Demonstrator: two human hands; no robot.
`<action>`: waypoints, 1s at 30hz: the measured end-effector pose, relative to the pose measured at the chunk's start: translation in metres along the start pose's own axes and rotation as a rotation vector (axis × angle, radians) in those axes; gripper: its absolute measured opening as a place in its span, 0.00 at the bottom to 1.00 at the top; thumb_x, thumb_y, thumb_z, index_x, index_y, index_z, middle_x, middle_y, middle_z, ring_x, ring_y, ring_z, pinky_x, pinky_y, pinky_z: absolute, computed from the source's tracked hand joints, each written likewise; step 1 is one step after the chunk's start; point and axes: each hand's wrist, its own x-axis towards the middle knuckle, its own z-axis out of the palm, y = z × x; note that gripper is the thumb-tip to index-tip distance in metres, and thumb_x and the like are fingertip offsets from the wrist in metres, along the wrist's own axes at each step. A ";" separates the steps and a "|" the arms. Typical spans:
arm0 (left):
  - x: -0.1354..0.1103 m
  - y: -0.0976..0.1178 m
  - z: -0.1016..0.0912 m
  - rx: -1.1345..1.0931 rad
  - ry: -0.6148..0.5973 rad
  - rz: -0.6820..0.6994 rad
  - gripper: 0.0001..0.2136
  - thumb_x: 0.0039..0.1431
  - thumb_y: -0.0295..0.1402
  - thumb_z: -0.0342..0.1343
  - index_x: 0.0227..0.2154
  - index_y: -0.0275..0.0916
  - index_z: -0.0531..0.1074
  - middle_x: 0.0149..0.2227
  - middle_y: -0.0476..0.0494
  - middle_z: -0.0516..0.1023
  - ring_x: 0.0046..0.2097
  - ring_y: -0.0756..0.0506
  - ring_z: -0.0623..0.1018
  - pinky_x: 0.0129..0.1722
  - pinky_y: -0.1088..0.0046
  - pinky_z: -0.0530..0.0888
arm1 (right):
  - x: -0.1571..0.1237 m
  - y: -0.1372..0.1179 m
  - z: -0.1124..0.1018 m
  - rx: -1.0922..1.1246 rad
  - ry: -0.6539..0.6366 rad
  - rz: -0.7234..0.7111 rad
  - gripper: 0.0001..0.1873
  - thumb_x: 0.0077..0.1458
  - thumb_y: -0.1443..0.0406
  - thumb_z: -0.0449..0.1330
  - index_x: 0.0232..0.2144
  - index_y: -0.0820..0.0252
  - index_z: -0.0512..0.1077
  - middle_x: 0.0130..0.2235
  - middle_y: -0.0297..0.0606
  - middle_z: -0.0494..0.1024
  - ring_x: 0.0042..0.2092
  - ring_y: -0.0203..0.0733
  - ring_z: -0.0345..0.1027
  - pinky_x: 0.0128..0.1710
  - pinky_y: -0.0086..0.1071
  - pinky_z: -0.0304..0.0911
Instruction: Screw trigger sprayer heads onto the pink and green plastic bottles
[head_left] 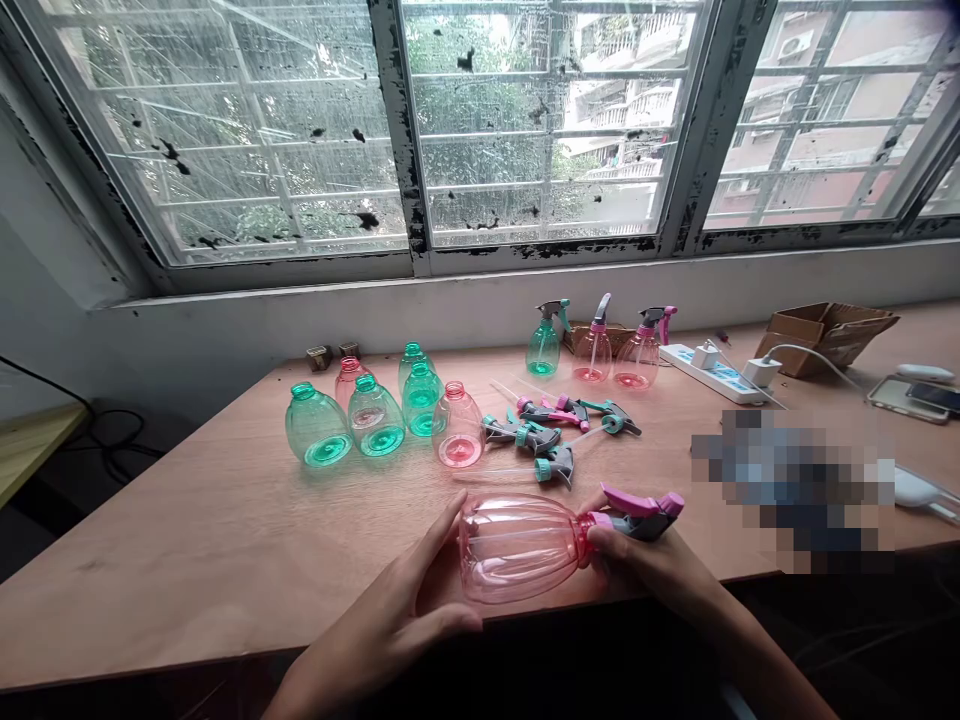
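A pink see-through spray bottle [517, 545] lies on its side at the table's near edge. My left hand [405, 615] cups its base, fingers wrapped round the body. At the bottle's neck my right hand [637, 565] grips the pink and grey trigger sprayer head [645, 512]. Behind, several uncapped green and pink bottles [375, 415] stand in a cluster. Loose sprayer heads with dip tubes [551, 425] lie in a pile to their right.
Three finished bottles with sprayers [596, 350] stand near the wall. A white power strip [712, 372] with chargers, a cardboard box [825, 335] and phones [911, 397] sit at the right. The wooden table [187, 540] runs under a barred window.
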 end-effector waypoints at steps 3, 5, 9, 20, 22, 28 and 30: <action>0.002 0.006 -0.002 -0.050 -0.016 0.007 0.38 0.66 0.42 0.60 0.71 0.54 0.45 0.74 0.48 0.51 0.72 0.36 0.55 0.71 0.53 0.56 | -0.001 -0.002 0.001 0.012 -0.007 0.010 0.21 0.52 0.49 0.70 0.35 0.61 0.73 0.23 0.33 0.79 0.23 0.38 0.68 0.24 0.30 0.60; 0.003 0.012 -0.002 -0.071 -0.027 0.010 0.37 0.66 0.40 0.60 0.71 0.53 0.47 0.73 0.48 0.54 0.72 0.35 0.57 0.70 0.53 0.57 | -0.001 -0.004 0.002 -0.003 -0.012 0.017 0.21 0.53 0.49 0.69 0.35 0.60 0.73 0.22 0.32 0.77 0.23 0.37 0.67 0.23 0.28 0.58; 0.003 0.015 -0.002 -0.053 -0.011 0.008 0.38 0.63 0.40 0.62 0.71 0.50 0.50 0.72 0.48 0.56 0.73 0.32 0.53 0.71 0.50 0.54 | -0.002 -0.006 0.002 -0.013 -0.015 -0.003 0.22 0.54 0.46 0.67 0.35 0.59 0.74 0.23 0.32 0.76 0.24 0.37 0.68 0.23 0.28 0.59; 0.002 0.008 -0.001 -0.101 -0.037 0.000 0.39 0.63 0.42 0.62 0.71 0.54 0.46 0.73 0.48 0.53 0.72 0.33 0.56 0.70 0.50 0.57 | 0.001 0.003 -0.005 -0.070 -0.072 -0.012 0.22 0.57 0.47 0.65 0.33 0.60 0.74 0.23 0.35 0.78 0.24 0.39 0.68 0.25 0.30 0.59; 0.003 0.009 -0.001 -0.117 -0.046 0.002 0.38 0.63 0.41 0.62 0.71 0.53 0.48 0.72 0.48 0.56 0.71 0.32 0.57 0.70 0.50 0.57 | 0.001 0.004 -0.006 -0.053 -0.077 -0.010 0.21 0.56 0.47 0.66 0.33 0.60 0.73 0.23 0.35 0.79 0.24 0.40 0.69 0.25 0.30 0.60; 0.002 -0.002 0.001 -0.101 0.017 -0.003 0.38 0.65 0.40 0.61 0.71 0.57 0.47 0.73 0.50 0.54 0.71 0.34 0.58 0.70 0.52 0.58 | 0.003 0.004 -0.007 -0.066 -0.128 -0.025 0.21 0.57 0.48 0.65 0.32 0.60 0.72 0.23 0.34 0.78 0.25 0.39 0.69 0.25 0.31 0.61; 0.003 -0.001 0.000 -0.096 -0.012 0.031 0.41 0.62 0.39 0.64 0.71 0.59 0.46 0.73 0.50 0.53 0.71 0.34 0.58 0.70 0.52 0.59 | 0.003 0.005 -0.007 -0.073 -0.123 -0.015 0.21 0.57 0.48 0.66 0.32 0.60 0.72 0.23 0.34 0.78 0.25 0.39 0.68 0.25 0.31 0.60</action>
